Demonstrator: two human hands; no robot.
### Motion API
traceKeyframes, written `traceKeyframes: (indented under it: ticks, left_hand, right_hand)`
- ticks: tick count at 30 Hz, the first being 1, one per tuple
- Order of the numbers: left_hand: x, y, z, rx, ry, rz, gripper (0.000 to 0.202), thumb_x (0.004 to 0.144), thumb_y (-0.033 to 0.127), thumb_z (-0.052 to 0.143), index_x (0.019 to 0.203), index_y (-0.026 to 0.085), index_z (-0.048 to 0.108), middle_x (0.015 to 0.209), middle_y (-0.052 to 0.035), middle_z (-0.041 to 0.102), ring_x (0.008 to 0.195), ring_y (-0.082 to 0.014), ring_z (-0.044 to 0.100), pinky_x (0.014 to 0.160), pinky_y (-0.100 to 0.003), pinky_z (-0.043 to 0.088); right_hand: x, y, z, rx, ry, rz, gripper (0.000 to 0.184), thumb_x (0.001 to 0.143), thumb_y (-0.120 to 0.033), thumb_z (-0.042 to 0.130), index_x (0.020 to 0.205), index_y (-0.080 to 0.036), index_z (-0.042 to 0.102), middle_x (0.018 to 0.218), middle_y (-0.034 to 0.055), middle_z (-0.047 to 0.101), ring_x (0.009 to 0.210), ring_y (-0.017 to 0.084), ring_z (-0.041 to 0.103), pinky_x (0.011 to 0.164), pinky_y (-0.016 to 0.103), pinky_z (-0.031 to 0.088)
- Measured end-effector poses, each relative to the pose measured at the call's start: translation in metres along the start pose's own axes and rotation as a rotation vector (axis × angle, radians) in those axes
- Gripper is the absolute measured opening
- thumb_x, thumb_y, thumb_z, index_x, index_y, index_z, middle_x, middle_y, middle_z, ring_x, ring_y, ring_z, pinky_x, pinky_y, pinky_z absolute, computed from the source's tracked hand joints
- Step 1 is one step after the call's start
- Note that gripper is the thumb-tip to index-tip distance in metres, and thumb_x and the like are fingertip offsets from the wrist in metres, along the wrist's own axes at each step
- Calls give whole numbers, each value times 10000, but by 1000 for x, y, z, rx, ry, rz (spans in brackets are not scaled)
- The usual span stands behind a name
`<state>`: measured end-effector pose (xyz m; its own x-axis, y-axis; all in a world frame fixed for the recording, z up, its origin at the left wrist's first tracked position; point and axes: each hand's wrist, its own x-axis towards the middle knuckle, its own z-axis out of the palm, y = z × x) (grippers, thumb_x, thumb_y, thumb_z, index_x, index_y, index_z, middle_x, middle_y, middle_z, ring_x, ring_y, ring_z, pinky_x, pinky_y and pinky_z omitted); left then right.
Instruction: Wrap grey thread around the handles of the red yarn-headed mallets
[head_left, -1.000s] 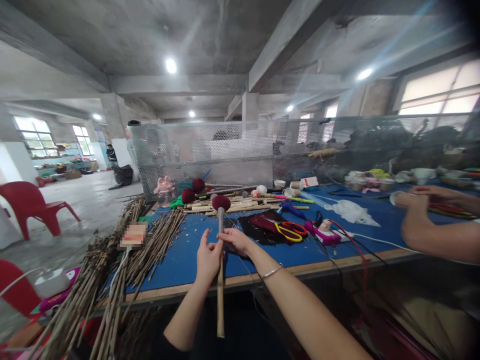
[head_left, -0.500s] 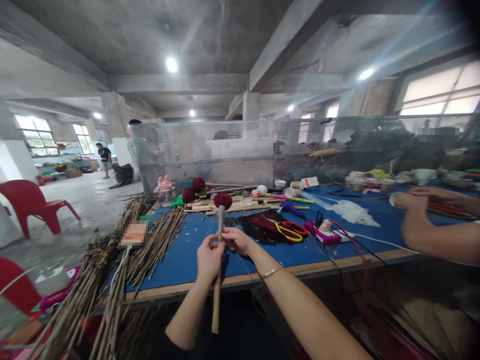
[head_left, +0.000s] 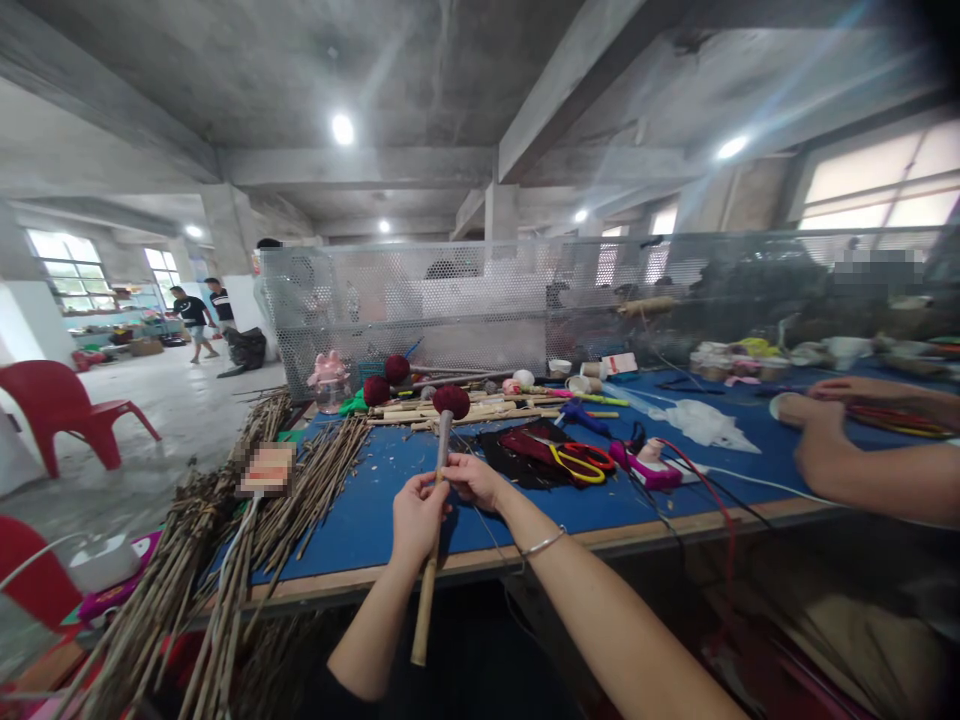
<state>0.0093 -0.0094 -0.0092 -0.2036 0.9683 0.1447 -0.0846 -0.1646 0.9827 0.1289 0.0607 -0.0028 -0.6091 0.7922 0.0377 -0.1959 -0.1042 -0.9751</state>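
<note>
My left hand [head_left: 416, 517] is wrapped round a bamboo stick [head_left: 426, 600] that carries a dark red velvet ball [head_left: 451, 402] at its top, with a grey wrapped section just under the ball. My right hand [head_left: 471, 480] pinches the stick just above the left hand, fingers closed on the grey part. A silver bangle sits on my right wrist. The stick leans slightly, its lower end hanging below the edge of the blue table [head_left: 375, 510].
Bundles of thin bamboo sticks [head_left: 225, 560] lie at the left. Scissors [head_left: 577, 462], a pink glue gun [head_left: 645, 468], more red-topped sticks [head_left: 390, 382] and a mesh screen [head_left: 450, 300] are behind. Another person's arms [head_left: 855, 460] rest at right. Red chair [head_left: 60, 410] and walking people at far left.
The stick's top has tilted to the right and its lower end has swung left. My left hand has closed round the shaft. People in the far left background have walked on.
</note>
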Motion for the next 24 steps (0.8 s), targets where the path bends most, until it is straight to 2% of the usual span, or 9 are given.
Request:
traceKeyframes:
  ticks: [2, 8, 10, 15, 19, 24]
  left_hand:
    - [0, 0, 0, 3, -5, 2, 349, 641, 356, 646, 871, 101, 585, 583, -24, 617, 481, -119, 553, 446, -201, 398]
    - [2, -3, -2, 213, 83, 183, 261, 604, 368, 678, 682, 131, 601, 589, -13, 602, 536, -111, 525, 536, -208, 397]
    - [2, -3, -2, 205, 85, 160, 277, 615, 387, 670, 693, 130, 601, 584, -12, 600, 516, -108, 518, 518, -208, 396]
    - [1, -1, -3, 36, -14, 9, 322, 695, 447, 584, 741, 129, 576, 552, -1, 577, 419, -94, 492, 417, -195, 371]
    - [2, 0, -4, 96, -91, 6, 365, 725, 488, 529, 721, 129, 593, 540, -7, 576, 419, -98, 498, 412, -195, 368]
    - [2, -4, -1, 186, 95, 158, 359, 624, 428, 662, 813, 129, 607, 588, 2, 587, 468, -98, 525, 471, -196, 405]
  right_hand:
    - [1, 1, -1, -10, 16, 0, 312, 622, -337, 694, 773, -154, 492, 407, -116, 363, 287, 7, 172, 319, 180, 48]
    - [2, 3, -1, -34, 44, 11, 352, 591, -334, 715, 790, -146, 494, 454, -95, 451, 285, 1, 226, 321, 176, 72]
    - [1, 1, 1, -31, 44, 11, 349, 594, -347, 714, 776, -147, 493, 457, -94, 452, 285, 0, 220, 318, 178, 68]
    - [-1, -3, 3, 3, 20, 7, 323, 635, -398, 686, 727, -147, 505, 381, -128, 284, 299, 14, 159, 314, 184, 65]
    - [0, -2, 1, -15, 36, 15, 318, 644, -398, 682, 748, -145, 519, 364, -130, 286, 285, 17, 151, 307, 190, 63]
    - [0, -3, 2, -23, 73, 11, 343, 608, -392, 707, 744, -149, 507, 384, -115, 365, 267, 8, 179, 304, 189, 53]
